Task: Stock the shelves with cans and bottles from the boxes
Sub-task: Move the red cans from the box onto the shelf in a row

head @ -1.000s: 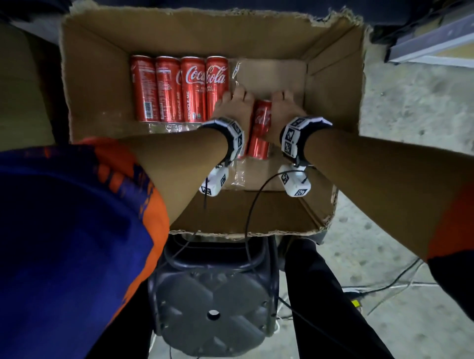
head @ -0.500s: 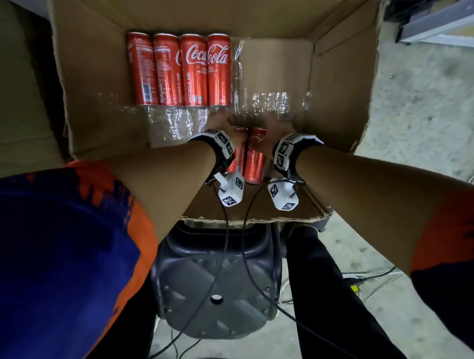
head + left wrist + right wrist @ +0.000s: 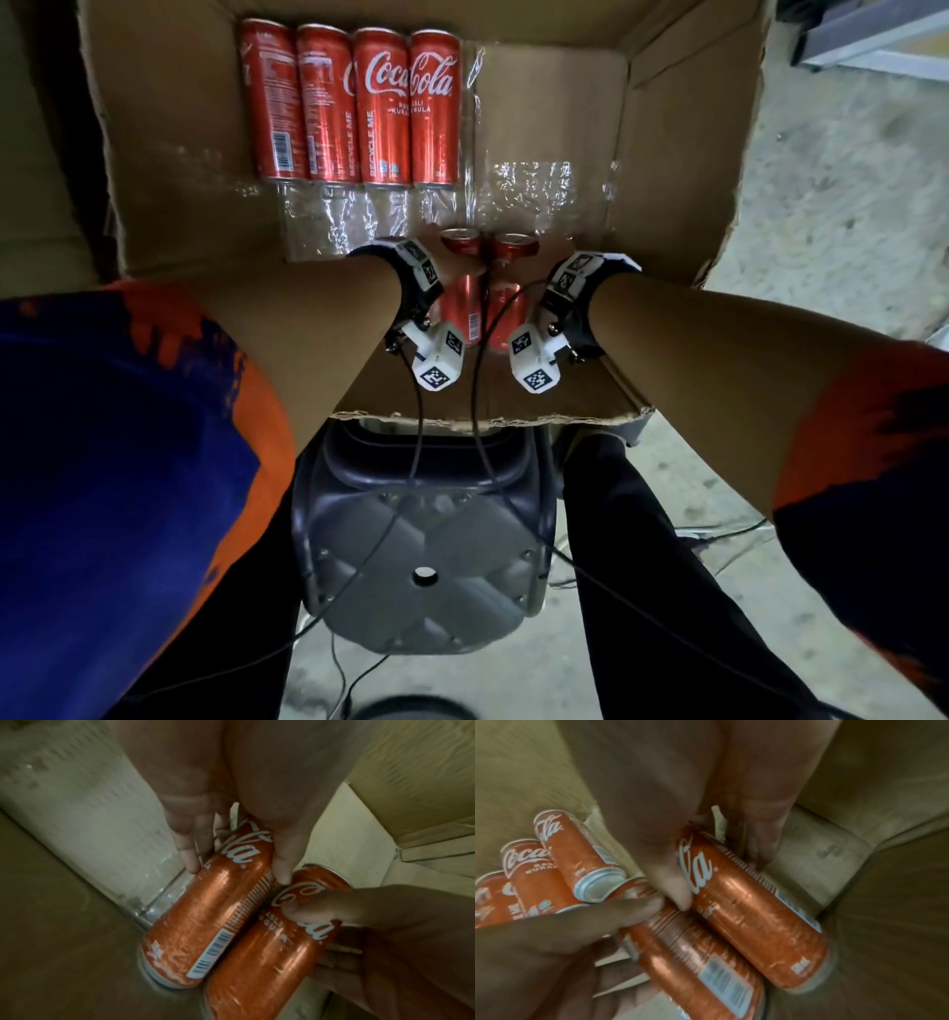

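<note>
My left hand [image 3: 231,817] grasps one can [image 3: 205,919], my right hand [image 3: 680,821] another [image 3: 752,914], side by side touching; four cans [image 3: 349,103] lie beyond them in the box [image 3: 683,154].

Both hands [image 3: 506,270] curled, side by side

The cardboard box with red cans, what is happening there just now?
A person is taking cans out of the cardboard box. The left hand grips one red can and the right hand grips another red can; the two cans are side by side near the box's front edge. Four more cans lie in a row at the back of the box, on torn clear plastic wrap. No shelf is clearly in view.
</note>
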`<action>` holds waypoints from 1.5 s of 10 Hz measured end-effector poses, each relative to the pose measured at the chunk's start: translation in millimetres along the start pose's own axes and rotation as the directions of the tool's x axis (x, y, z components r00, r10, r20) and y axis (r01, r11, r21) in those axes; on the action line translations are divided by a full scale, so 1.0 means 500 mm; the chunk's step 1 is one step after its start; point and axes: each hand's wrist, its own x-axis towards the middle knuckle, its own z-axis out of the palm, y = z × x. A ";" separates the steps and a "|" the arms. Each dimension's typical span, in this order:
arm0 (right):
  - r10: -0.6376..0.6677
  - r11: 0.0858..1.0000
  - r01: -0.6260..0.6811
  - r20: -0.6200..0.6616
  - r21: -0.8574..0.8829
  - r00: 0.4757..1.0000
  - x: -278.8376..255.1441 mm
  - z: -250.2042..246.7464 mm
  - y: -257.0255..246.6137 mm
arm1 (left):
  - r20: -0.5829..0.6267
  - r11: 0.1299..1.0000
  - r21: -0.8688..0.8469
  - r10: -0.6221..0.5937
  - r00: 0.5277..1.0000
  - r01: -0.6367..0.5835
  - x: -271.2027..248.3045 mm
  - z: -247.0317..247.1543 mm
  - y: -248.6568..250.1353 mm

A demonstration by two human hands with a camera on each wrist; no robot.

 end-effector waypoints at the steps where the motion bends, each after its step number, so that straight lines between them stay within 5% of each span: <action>1: -0.137 0.989 0.134 0.045 0.069 0.990 -0.032 -0.002 -0.012 | -0.015 0.998 -0.041 0.040 0.999 -0.041 -0.041 -0.027 -0.001; 5: -0.247 0.963 0.252 -0.054 0.099 0.967 -0.298 -0.044 -0.033 | -0.085 0.960 -0.233 0.136 0.987 -0.152 -0.344 -0.127 -0.062; 6: -0.266 0.958 0.265 -0.002 0.106 0.964 -0.383 -0.043 -0.032 | -0.088 0.950 -0.260 0.158 0.984 -0.175 -0.429 -0.130 -0.076; 10: -0.329 0.916 0.374 -0.259 0.148 0.908 -0.704 -0.004 -0.002 | -0.188 0.941 -0.245 0.190 0.964 -0.234 -0.757 -0.064 -0.087; 12: -0.377 0.889 0.430 -0.284 0.156 0.882 -0.886 -0.028 -0.011 | -0.212 0.915 -0.296 0.217 0.953 -0.275 -0.927 -0.071 -0.061; 14: -0.419 0.859 0.474 -0.265 0.194 0.869 -1.101 -0.091 -0.050 | -0.297 0.868 -0.277 0.331 0.896 -0.412 -1.125 -0.126 0.009; 15: -0.471 0.816 0.540 -0.306 0.204 0.827 -1.214 -0.129 -0.079 | -0.364 0.807 -0.237 0.443 0.820 -0.541 -1.235 -0.163 0.055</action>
